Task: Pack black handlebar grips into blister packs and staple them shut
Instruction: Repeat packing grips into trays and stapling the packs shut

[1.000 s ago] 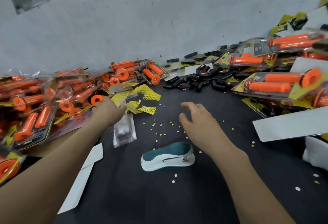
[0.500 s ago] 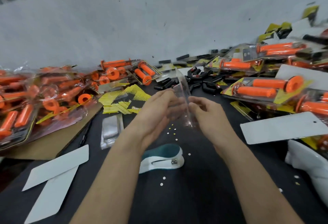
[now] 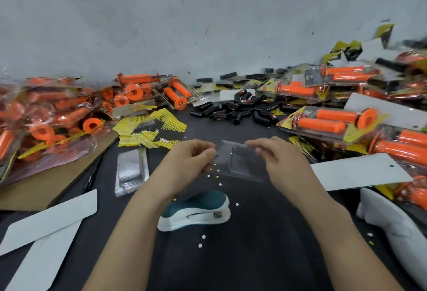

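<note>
Tipped flat from upright, centre-frame blister pack (image 3: 240, 163), pinched by left hand (image 3: 187, 163) and right hand (image 3: 285, 166), may buckle or slip: thin, slick plastic

On dark table (image 3: 254, 260): stapler (image 3: 196, 210), black grips (image 3: 231, 111).

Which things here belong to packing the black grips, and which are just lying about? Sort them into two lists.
Job in hand:
clear blister pack, pinched by left hand and right hand
black grips pile
stapler
spare blister stack
yellow insert cards, probably

Lying about:
packed orange grips
long white cards
cardboard sheet
</note>
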